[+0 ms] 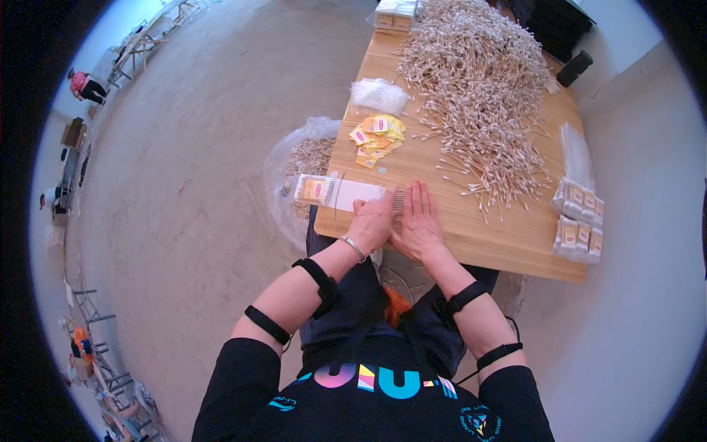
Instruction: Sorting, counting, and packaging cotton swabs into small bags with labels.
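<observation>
At the near left corner of a pale brown wooden table (508,247), the wearer's two bare hands meet over a small row of thin cotton swabs with pale wooden sticks (398,200). The left hand (373,219), with a silver metal bracelet (355,249) at its wrist, rests at the row's left side; its fingers are bent, and whether they grip the sticks cannot be told. The right hand (419,225) lies at the row's right side, palm down, its fingers straight and side by side. Left of the row, a flat white rectangular card (355,195) reaches under the left hand's thumb. Farther left, at the table's edge, lies a clear rectangular packet of swabs with an orange-and-white label (314,190). Beyond the table's left edge, a large translucent plastic bag (279,166) contains more loose swabs. On the far side of the card lies a loose heap of small yellow-and-orange paper labels (379,136), and beyond it a stack of clear plastic sleeves (378,96). A great mound of loose white-tipped swabs (479,81) covers the middle and far parts of the table. Near the right edge, clear-wrapped bundles of labelled swab packets (578,221) lie in two groups, just nearer than some long, flat clear plastic bags (575,153)
</observation>
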Available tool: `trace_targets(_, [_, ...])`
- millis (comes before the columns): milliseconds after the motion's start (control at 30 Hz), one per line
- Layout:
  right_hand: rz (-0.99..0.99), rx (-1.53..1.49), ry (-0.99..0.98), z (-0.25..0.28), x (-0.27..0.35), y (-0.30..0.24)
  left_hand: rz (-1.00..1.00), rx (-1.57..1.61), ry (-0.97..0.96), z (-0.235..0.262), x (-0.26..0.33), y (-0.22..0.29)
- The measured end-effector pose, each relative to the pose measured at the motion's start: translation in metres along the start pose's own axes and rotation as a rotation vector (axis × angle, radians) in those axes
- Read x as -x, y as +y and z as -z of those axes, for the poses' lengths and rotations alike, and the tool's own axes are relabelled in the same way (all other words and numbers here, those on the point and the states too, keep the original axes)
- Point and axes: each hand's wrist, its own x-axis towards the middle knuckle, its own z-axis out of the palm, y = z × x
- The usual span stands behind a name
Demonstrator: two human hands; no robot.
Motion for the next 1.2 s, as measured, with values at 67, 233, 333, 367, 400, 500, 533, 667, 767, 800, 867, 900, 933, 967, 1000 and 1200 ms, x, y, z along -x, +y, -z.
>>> trace_targets(67, [0.015,0.001,-0.015,0.001,0.003,-0.001,-0.005,-0.028,0.003,-0.001,0.001,-0.002])
trace_targets(233, [0.01,-0.009,-0.043,0.004,0.007,-0.004,-0.065,-0.116,0.073,-0.005,0.004,-0.004])
trace_targets(333, [-0.021,0.1,-0.08,0.002,0.007,-0.004,-0.044,0.019,0.075,-0.007,0.001,-0.003])
trace_targets(367, [-0.037,0.075,-0.077,0.0,0.006,-0.007,-0.044,0.129,0.26,-0.009,-0.001,-0.006])
trace_targets(400, [-0.054,0.051,-0.074,-0.002,0.005,-0.009,-0.042,0.241,0.444,-0.011,-0.003,-0.01])
trace_targets(500, [-0.102,0.034,-0.07,-0.002,-0.001,-0.025,-0.038,0.563,0.506,-0.011,-0.007,-0.021])
trace_targets(533, [-0.111,0.032,-0.067,-0.006,-0.003,-0.027,-0.044,0.562,0.498,-0.011,-0.009,-0.022])
trace_targets(667, [-0.144,0.022,-0.024,-0.019,-0.014,-0.041,0.029,0.931,0.418,-0.01,-0.014,-0.027])
trace_targets(767, [-0.144,0.005,-0.051,-0.02,-0.02,-0.054,0.077,1.103,0.412,-0.003,-0.015,-0.034])
trace_targets(800, [-0.129,-0.038,-0.069,-0.019,-0.022,-0.059,0.092,1.154,0.451,0.0,-0.015,-0.037])
trace_targets(867, [-0.127,-0.043,-0.082,-0.019,-0.025,-0.068,0.1,1.165,0.432,0.006,-0.013,-0.046])
trace_targets(900, [-0.121,-0.04,-0.097,-0.018,-0.027,-0.072,0.108,1.183,0.417,0.009,-0.012,-0.05])
trace_targets(933, [-0.12,-0.046,-0.094,-0.02,-0.028,-0.073,0.109,1.176,0.417,0.011,-0.011,-0.051])
trace_targets(967, [-0.118,-0.096,-0.073,-0.021,-0.027,-0.073,0.097,1.143,0.394,0.013,-0.01,-0.051])
trace_targets(1000, [-0.116,-0.145,-0.052,-0.023,-0.027,-0.073,0.086,1.11,0.372,0.015,-0.008,-0.051])
trace_targets(1200, [-0.156,-0.1,-0.053,-0.024,-0.031,-0.079,0.116,0.964,0.337,0.018,-0.005,-0.052])
